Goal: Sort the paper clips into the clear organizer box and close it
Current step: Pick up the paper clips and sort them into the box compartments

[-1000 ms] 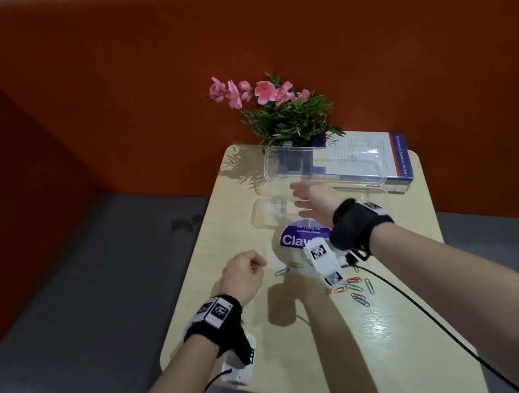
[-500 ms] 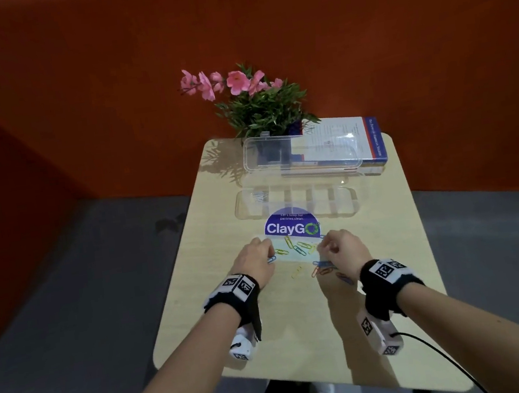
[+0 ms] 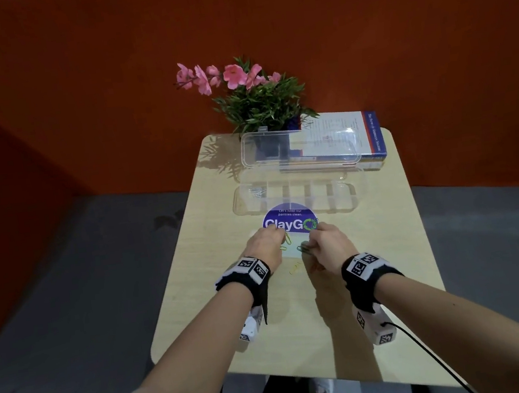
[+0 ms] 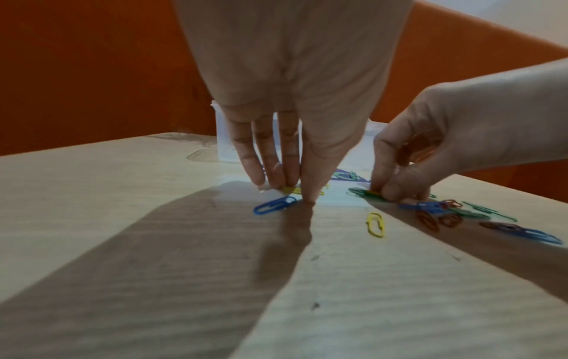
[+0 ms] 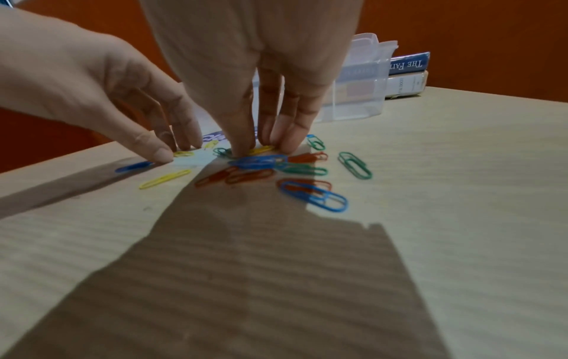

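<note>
We have both hands down on the table (image 3: 374, 280) in the middle of the head view, fingertips in the scatter of clips (image 5: 276, 170). Our left hand (image 3: 263, 245) pinches at a yellow clip (image 4: 292, 190), thumb and fingers drawn together on it; the blue clip (image 4: 274, 205) just beside the thumb lies free. Our right hand (image 3: 327, 245) closes thumb and fingers on a yellow clip (image 5: 261, 149) at the far edge of the pile, where green and blue ones crowd against it. We cannot tell whether either clip has left the surface.

The box (image 3: 294, 196) sits open above the hands in the head view, beyond the round purple sticker (image 3: 289, 222), its lid (image 3: 301, 149) standing up against the books (image 3: 372, 135) and the plant (image 3: 258, 97). Something small lies in its leftmost compartment; we cannot make it out.

To do this step well, we judge it best to slide each flat clip a little so a fingertip can get under its wire, take one colour per hand, and lift straight up so neighbours are not dragged along.

The path from pile to box is short and unobstructed. The table's near edge lies well below the clips, and its right edge is well apart too. The upright lid leaves room to reach over the front wall only.
</note>
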Tool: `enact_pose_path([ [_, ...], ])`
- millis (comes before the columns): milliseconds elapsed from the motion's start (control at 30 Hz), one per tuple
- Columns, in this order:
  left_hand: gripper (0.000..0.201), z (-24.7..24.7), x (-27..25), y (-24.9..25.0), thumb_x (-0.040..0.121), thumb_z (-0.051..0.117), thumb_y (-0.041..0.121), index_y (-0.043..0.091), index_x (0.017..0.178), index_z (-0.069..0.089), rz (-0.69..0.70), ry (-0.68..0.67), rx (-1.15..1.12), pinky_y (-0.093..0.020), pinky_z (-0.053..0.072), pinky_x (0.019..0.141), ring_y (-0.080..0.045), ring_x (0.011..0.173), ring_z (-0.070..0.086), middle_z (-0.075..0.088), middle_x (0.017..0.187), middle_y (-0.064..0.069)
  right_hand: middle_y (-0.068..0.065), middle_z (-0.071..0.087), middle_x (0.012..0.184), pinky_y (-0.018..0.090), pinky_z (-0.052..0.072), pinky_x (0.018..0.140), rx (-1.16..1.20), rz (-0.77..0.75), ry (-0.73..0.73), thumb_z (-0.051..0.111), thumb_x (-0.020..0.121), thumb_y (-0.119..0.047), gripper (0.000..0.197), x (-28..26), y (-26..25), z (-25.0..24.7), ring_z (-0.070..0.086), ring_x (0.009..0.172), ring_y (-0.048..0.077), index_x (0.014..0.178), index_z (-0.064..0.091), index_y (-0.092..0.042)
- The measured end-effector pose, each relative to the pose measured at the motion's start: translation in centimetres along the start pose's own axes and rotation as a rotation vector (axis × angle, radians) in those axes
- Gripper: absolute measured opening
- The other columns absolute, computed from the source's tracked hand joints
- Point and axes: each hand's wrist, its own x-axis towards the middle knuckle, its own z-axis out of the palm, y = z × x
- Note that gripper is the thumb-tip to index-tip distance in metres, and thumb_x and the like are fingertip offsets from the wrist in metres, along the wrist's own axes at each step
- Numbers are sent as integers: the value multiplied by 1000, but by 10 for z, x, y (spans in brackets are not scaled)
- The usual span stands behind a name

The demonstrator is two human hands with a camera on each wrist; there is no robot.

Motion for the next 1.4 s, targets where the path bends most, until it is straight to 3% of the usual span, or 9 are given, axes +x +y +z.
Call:
enact_pose_path([
  [200, 14, -5, 6, -1, 89, 55, 5, 11, 101, 60, 25, -31, 70, -38, 49, 88, -27, 108, 54, 56, 115, -9, 16, 48, 120, 36, 43, 94, -30, 36, -87, 43, 94, -14, 29, -3, 1, -4, 45, 117, 31, 118, 52, -3],
  [300, 24, -8, 10, -2, 87, 60, 3, 11, 109, 55, 74, -43, 57, -38, 48, 89, -26, 112, 49, 49, 121, -8, 14, 51, 99, 31, 39, 84, 125, 102, -61, 45, 93, -17, 23, -2, 4, -12, 52, 105, 34, 101, 59, 0],
  [467, 36, -11, 15, -1, 88, 58, 0, 13, 121, 56, 145, -78, 72, -37, 48, 94, -25, 114, 50, 53, 124, -5, 14, 68, 92, 26, 39, 67, 345, 297, 36, 60, 78, -15, 11, -4, 12, -28, 61, 88, 31, 82, 65, -6],
  [700, 16, -7, 14, 3, 93, 53, 5, 9, 106, 61, 111, -59, 101, -37, 47, 89, -27, 108, 56, 61, 115, -8, 7, 70, 88, 25, 42, 58, 421, 308, -25, 73, 70, -11, 23, -14, 25, -30, 61, 83, 26, 89, 60, -12],
  [900, 18, -3, 14, 11, 93, 51, 3, 9, 107, 59, 107, -51, 193, -38, 48, 86, -30, 103, 57, 61, 112, -12, 8, 65, 108, 31, 45, 83, 122, 58, -61, 48, 87, -8, 29, -13, 19, -22, 59, 105, 29, 110, 64, -14],
  [967, 22, -2, 14, 13, 92, 50, 1, 7, 112, 58, 117, -62, 242, -40, 49, 86, -32, 105, 57, 59, 115, -14, 6, 55, 99, 34, 45, 82, 31, 0, -86, 47, 87, -11, 26, -12, 14, -21, 57, 102, 30, 105, 66, -11],
  [1067, 24, -2, 16, 17, 92, 50, -1, 4, 115, 56, 137, -87, 298, -40, 49, 85, -34, 106, 58, 59, 116, -16, 12, 55, 108, 35, 43, 76, -138, -52, -126, 46, 88, -12, 23, -9, 6, -22, 53, 105, 31, 105, 61, -6],
  [1267, 17, -8, 19, 21, 94, 52, 8, 4, 109, 59, 75, -110, 239, -41, 49, 88, -34, 108, 58, 61, 116, -17, 13, 46, 124, 37, 45, 89, -242, -15, -180, 50, 86, -4, 28, -4, -5, -22, 43, 119, 29, 114, 53, -4],
  [1400, 12, -10, 21, 17, 88, 56, 4, 11, 95, 62, -61, -68, 18, -38, 51, 86, -31, 104, 61, 64, 112, -12, 16, 48, 123, 38, 44, 93, -187, 47, -259, 52, 87, -7, 30, 1, -5, -28, 46, 118, 31, 117, 53, -3],
])
